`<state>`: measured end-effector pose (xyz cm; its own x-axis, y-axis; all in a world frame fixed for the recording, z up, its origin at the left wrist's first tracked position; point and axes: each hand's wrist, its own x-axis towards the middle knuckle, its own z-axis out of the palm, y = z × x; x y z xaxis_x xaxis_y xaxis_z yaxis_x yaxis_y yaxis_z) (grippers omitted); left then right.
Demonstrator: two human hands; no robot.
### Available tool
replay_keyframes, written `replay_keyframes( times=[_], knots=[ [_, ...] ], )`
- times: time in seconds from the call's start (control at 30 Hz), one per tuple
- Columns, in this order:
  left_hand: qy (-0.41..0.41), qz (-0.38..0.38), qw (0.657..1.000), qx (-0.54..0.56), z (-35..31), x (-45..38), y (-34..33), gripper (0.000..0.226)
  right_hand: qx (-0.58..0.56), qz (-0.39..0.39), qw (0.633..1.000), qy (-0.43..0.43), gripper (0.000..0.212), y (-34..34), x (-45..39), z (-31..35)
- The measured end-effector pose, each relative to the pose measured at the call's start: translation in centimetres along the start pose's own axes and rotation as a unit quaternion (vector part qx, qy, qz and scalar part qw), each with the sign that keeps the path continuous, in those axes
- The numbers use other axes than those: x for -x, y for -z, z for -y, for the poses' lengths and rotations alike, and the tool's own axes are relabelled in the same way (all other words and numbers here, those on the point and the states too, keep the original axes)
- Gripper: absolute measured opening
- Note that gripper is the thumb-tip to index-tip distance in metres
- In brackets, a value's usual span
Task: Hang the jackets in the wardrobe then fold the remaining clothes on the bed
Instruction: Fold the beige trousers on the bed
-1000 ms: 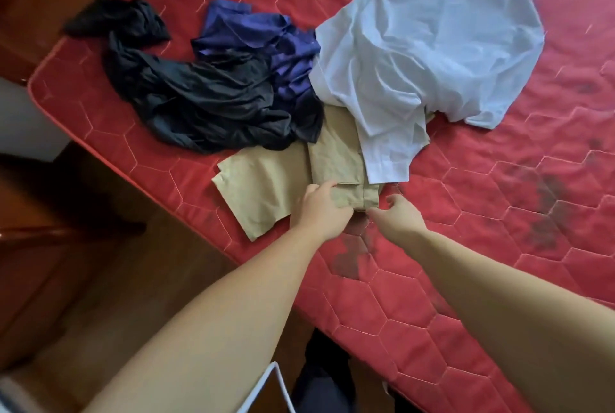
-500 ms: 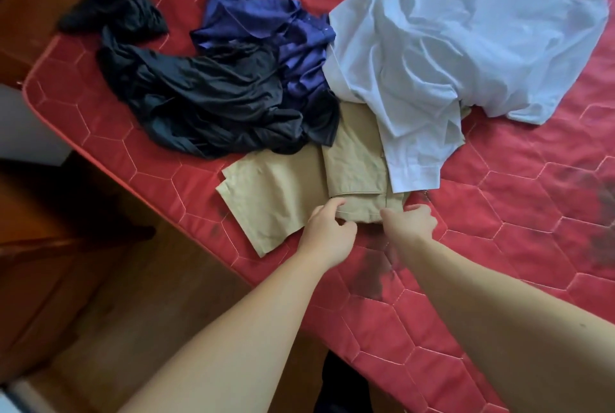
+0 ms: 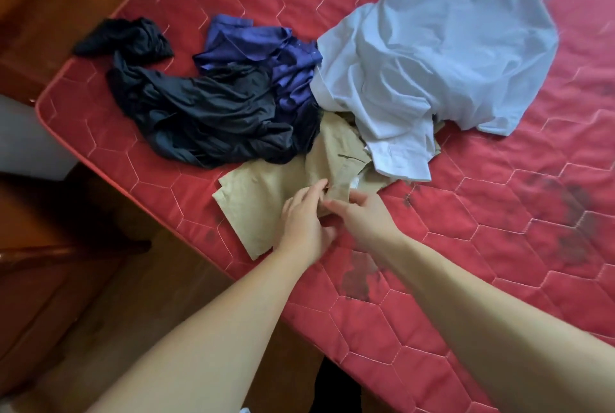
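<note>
Your two hands meet at the near edge of the khaki garment (image 3: 266, 199), which lies on the red quilted bed (image 3: 499, 246) close to its near-left edge. Your left hand (image 3: 304, 216) rests on the cloth with its fingers curled, pinching a raised fold of the fabric; your right hand (image 3: 362, 213) pinches the same fold from the other side, thumb and fingers closed on it. The khaki cloth is a flat tan cotton, lightly creased, with a dark slit like a buttonhole or pocket opening near its middle and a small white label showing beside your fingers. Its far end is tucked under two other garments.

You have four garments on the bed, counted: one khaki; one pale blue shirt (image 3: 449, 56), crumpled and spread widest, overlapping the khaki's far right part; one dark blue shirt (image 3: 266, 50), bunched between the pale one and the black; one black garment (image 3: 199, 110), shiny and twisted, trailing toward the mattress's left corner.
</note>
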<state>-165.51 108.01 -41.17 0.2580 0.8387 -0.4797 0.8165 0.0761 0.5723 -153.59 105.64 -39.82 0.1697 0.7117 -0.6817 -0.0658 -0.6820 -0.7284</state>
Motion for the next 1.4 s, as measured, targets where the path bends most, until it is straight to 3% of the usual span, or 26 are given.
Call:
replay_keyframes(
  times=[0.17,0.3,0.37,0.43,0.53,0.7,0.8,0.87,0.93,1.0,1.13,1.3,1.4],
  knots=[
    [-0.075,-0.086,0.992,-0.044,-4.0,1.9,4.6,0.036,0.053,0.030,0.993,0.103,0.010,2.1,5.1,4.9],
    [-0.094,-0.073,0.991,0.059,-8.3,5.5,6.9,0.026,0.094,0.040,0.980,0.170,0.017,3.6,10.0,8.2],
    [-0.073,-0.096,0.986,0.117,-10.5,7.3,8.1,0.027,0.118,0.014,0.967,0.223,0.023,4.7,12.3,9.7],
    [-0.076,-0.140,0.977,0.142,-12.9,8.7,9.8,0.028,0.149,-0.059,0.953,0.258,0.029,6.5,14.3,10.9],
    [-0.104,-0.159,0.963,0.189,-17.7,11.5,13.5,0.022,0.184,-0.129,0.936,0.270,0.046,9.8,16.8,12.4],
    [-0.213,-0.126,0.933,0.263,-25.9,18.1,19.9,0.020,0.277,-0.140,0.903,0.298,0.094,14.4,22.0,17.1],
    [-0.261,-0.110,0.883,0.375,-30.8,22.7,22.8,0.024,0.278,-0.078,0.876,0.386,0.068,16.1,26.2,20.7],
    [-0.273,-0.101,0.850,0.438,-33.8,25.6,24.2,0.024,0.284,-0.098,0.863,0.405,0.033,17.0,28.8,22.1],
    [-0.291,-0.109,0.833,0.459,-36.4,28.6,25.1,0.024,0.226,-0.135,0.886,0.382,0.006,18.2,31.4,22.9],
    [-0.310,-0.141,0.833,0.435,-38.4,31.1,25.2,0.024,0.143,-0.152,0.907,0.365,0.017,20.1,33.9,23.3],
    [-0.313,-0.220,0.867,0.320,-41.5,34.9,24.3,0.021,0.095,-0.190,0.907,0.364,0.029,25.6,39.9,24.2],
    [-0.325,-0.236,0.892,0.207,-45.1,38.8,22.6,0.027,0.108,-0.221,0.901,0.356,0.040,32.0,47.7,23.8],
    [-0.355,-0.214,0.891,0.187,-46.9,40.5,21.7,0.029,0.172,-0.234,0.886,0.361,0.031,35.1,52.5,22.8]
  ],
)
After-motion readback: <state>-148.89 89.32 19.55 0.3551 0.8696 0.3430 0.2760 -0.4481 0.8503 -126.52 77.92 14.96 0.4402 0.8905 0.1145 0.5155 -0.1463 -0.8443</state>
